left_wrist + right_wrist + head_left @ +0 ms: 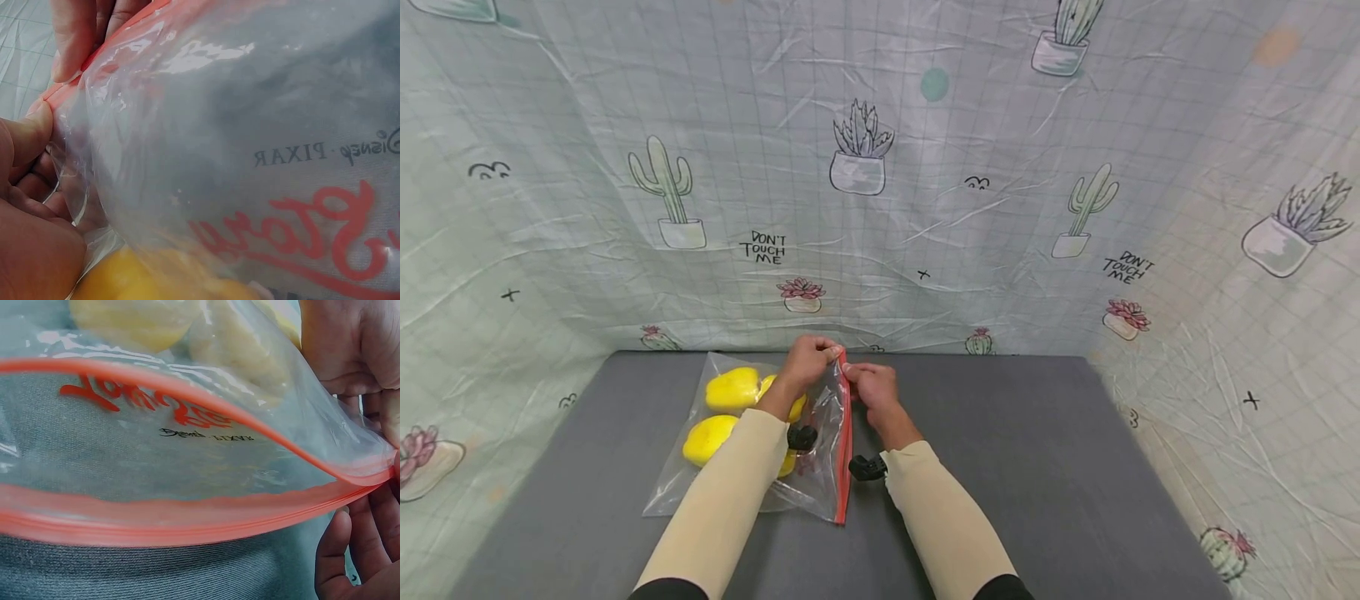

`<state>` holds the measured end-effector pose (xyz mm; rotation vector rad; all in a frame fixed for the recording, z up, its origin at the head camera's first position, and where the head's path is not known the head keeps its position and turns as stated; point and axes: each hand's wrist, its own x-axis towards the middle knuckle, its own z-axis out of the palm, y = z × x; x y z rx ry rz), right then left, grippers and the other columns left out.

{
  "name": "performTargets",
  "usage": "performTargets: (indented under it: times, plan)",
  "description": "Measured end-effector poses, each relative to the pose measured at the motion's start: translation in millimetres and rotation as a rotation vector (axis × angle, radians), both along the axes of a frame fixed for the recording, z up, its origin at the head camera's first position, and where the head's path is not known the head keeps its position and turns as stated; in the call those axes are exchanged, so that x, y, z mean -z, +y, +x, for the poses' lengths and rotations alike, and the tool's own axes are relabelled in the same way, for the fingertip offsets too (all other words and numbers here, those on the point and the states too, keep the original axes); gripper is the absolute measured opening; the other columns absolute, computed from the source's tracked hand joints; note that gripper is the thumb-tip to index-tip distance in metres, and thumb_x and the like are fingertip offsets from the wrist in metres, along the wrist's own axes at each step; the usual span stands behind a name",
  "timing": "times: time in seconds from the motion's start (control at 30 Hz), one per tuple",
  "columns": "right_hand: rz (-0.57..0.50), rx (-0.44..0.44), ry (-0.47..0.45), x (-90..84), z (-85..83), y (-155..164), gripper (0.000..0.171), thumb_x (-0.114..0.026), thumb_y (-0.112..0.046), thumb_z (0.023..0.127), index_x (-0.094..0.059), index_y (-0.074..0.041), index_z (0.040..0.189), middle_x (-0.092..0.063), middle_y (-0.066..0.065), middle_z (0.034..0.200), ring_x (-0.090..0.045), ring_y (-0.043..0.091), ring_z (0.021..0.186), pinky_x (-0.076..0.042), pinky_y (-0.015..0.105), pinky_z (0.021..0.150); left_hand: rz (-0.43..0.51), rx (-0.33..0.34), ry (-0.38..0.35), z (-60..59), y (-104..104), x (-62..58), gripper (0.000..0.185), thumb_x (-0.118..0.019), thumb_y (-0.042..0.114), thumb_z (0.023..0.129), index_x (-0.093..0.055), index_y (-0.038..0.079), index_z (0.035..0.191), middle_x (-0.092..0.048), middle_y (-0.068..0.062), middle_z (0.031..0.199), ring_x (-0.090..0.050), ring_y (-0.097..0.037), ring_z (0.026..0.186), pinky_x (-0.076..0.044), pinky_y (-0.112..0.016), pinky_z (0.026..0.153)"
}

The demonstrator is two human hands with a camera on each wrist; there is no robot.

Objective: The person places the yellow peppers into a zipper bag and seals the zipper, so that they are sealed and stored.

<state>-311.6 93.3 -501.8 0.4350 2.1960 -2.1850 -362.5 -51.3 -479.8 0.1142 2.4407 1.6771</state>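
Observation:
A clear zip-top bag (664,492) lies on the table with its red zip edge (842,475) toward the right. Several yellow, rounded, fruit-like pieces (709,439) are inside it; their exact kind is unclear through the plastic. At the far end of the zip edge, my left hand (807,360) pinches the bag's corner between thumb and fingers. Close beside it, my right hand (876,388) grips the same red edge. The right wrist view shows the two red strips (187,394) of the mouth parted, meeting near the fingers. Red and black lettering (300,231) marks the plastic.
The dark grey table (1015,450) extends to both sides of the bag. A pale curtain (917,217) printed with potted cacti hangs behind the table's far edge and along the sides. Each wrist carries a small black camera (868,468).

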Motion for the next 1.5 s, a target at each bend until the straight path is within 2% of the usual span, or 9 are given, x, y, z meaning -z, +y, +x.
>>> performTargets:
  times: [0.23,0.5,0.83,1.27,1.5]
  plan:
    - [-0.022,-0.002,-0.004,3.4,0.5,0.7,0.023,-0.074,-0.020,0.095,-0.082,0.000,0.104,-0.073,-0.003,0.075,-0.065,0.006,0.066,-0.061,0.032,0.069,0.006,0.000,-0.002,-0.1,0.1,-0.8,0.025,-0.060,0.018,0.106,-0.074,-0.002,0.113,-0.068,-0.010,0.106,-0.055,-0.021,0.094,-0.045,-0.031,0.082]
    - [-0.024,-0.008,-0.009,5.7,1.8,1.9,0.023,-0.074,-0.019,0.095,-0.082,0.000,0.105,-0.072,-0.004,0.074,-0.065,0.006,0.065,-0.060,0.030,0.068,0.002,0.000,0.003,-0.2,0.2,-2.6,0.027,-0.060,0.020,0.106,-0.074,-0.002,0.114,-0.067,-0.009,0.104,-0.053,-0.021,0.094,-0.044,-0.031,0.081]
    - [-0.051,-0.015,0.011,7.4,4.6,3.7,0.023,-0.075,-0.017,0.095,-0.081,0.002,0.107,-0.071,-0.005,0.074,-0.065,0.005,0.064,-0.062,0.035,0.072,0.018,-0.008,0.038,-2.2,1.9,-0.9,0.027,-0.061,0.017,0.105,-0.075,-0.004,0.115,-0.071,-0.015,0.112,-0.055,-0.019,0.094,-0.044,-0.028,0.081]
    - [-0.046,-0.004,0.020,13.9,9.4,4.0,0.023,-0.076,-0.016,0.094,-0.081,0.003,0.105,-0.069,-0.006,0.071,-0.062,0.005,0.059,-0.056,0.025,0.060,0.007,-0.008,0.031,-2.7,1.6,0.3,0.027,-0.061,0.019,0.106,-0.075,-0.002,0.114,-0.071,-0.013,0.111,-0.056,-0.019,0.095,-0.044,-0.030,0.081]
    - [-0.060,0.004,0.031,16.8,9.5,2.7,0.024,-0.077,-0.015,0.092,-0.080,0.007,0.103,-0.067,-0.006,0.067,-0.061,0.006,0.060,-0.055,0.024,0.057,0.014,-0.011,0.045,-4.2,1.2,-0.2,0.027,-0.061,0.018,0.106,-0.075,-0.004,0.115,-0.071,-0.014,0.110,-0.055,-0.017,0.091,-0.044,-0.028,0.078]
